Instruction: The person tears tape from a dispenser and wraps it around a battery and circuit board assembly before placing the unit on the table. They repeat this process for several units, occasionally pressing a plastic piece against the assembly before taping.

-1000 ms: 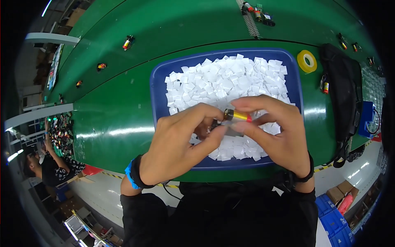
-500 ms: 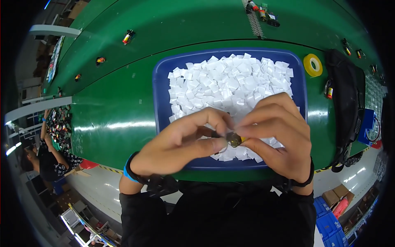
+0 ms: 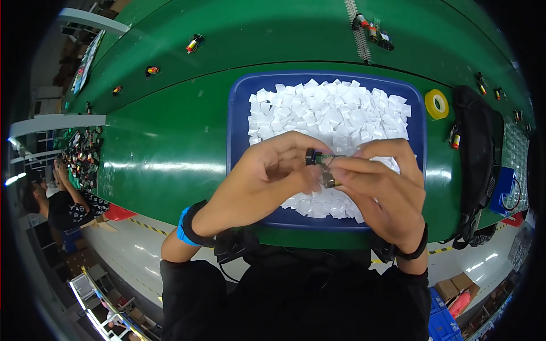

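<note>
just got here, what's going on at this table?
Someone's right hand holds a small wired gadget over a blue tray heaped with white pieces. The left hand is at the gadget's black end; whether it grips it is unclear. Similar gadgets lie on the green table, with a yellow tape roll and a black bag right of the tray.

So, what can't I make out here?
All in the head view:
- Rest of the held cylinder: covered by the right hand
- Most of the floor of the blue tray: under white pieces
- Far-left heap: individual parts too small
- Blue crates: cut off by the lower edge
</note>
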Motion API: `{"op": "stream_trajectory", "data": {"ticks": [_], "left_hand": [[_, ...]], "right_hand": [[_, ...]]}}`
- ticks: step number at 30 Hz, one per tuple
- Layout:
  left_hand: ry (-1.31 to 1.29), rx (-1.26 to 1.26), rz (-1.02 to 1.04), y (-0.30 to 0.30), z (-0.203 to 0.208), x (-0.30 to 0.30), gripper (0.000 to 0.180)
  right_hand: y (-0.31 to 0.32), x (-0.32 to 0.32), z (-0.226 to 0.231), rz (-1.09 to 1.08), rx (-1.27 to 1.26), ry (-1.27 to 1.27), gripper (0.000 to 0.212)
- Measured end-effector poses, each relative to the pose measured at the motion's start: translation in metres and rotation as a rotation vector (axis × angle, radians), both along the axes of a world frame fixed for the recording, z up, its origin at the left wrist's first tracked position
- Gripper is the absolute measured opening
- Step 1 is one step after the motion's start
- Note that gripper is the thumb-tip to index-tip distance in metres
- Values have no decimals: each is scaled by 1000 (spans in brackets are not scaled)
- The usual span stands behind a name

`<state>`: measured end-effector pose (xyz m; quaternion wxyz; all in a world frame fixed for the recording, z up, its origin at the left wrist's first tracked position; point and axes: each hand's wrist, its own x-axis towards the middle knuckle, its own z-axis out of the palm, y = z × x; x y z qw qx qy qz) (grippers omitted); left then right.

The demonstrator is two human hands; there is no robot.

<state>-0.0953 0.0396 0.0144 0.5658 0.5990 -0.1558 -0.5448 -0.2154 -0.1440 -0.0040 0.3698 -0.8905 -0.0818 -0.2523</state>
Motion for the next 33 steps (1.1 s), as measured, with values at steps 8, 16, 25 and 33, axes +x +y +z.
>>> {"op": "stream_trajectory", "data": {"ticks": [8, 16, 25, 33], "left_hand": [[-356, -11, 3, 1, 1, -13, 36], [-160, -129, 130, 4, -2, -9, 33], [-214, -282, 195, 8, -18, -14, 39], [-706, -296, 90, 10, -9, -14, 36]], "right_hand": [[5, 1, -1, -49, -43, -108, 22], [10, 11, 10, -98, -112, -139, 28], [6, -7, 0, 15, 607, 337, 24], [11, -4, 2, -3, 435, 44, 23]]}}
